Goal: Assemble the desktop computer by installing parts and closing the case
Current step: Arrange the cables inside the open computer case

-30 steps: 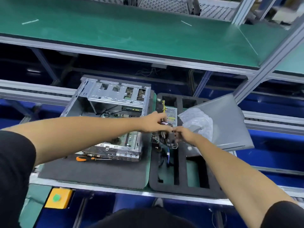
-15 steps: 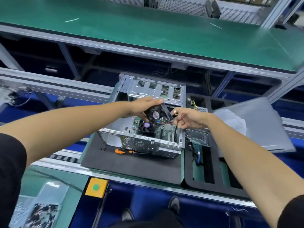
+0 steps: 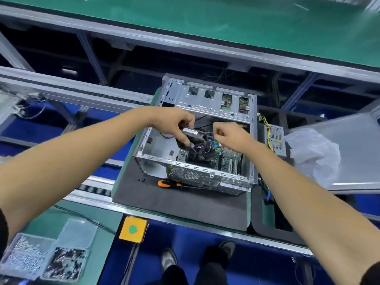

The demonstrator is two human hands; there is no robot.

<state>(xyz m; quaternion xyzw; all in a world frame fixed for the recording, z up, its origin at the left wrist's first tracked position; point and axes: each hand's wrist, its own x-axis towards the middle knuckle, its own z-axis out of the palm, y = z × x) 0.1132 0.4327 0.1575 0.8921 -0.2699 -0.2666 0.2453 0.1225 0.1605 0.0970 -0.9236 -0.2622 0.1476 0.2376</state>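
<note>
So the open computer case (image 3: 197,140) is laid on its side on the black foam mat (image 3: 178,202), right under both hands, open face up. Off past the right hand the grey side panel (image 3: 353,153) is parked with a crumpled plastic bag (image 3: 314,153) on it, and the power supply (image 3: 276,138) is sat in the black foam tray (image 3: 265,204) between panel and case. Down inside the case, just below the hands, the motherboard (image 3: 228,157) is seen.

The CPU cooler fan (image 3: 195,138) is held by the left hand (image 3: 174,122), fingers curled round its top edge, thumb along its near side. It's tilted, low end toward the board, not seated yet by the look of it. The right hand (image 3: 228,136) is closed in a pinch just beside the cooler; something thin, likely its wire, is pinched, but that can't be made out for sure. The left hand is the nearer one to the cooler, so the drop straight down onto the board is probably steered from there.

An orange-handled screwdriver (image 3: 170,184) is left on the mat, nearer than both hands, with a few small screws (image 3: 141,180) beside it.
</note>
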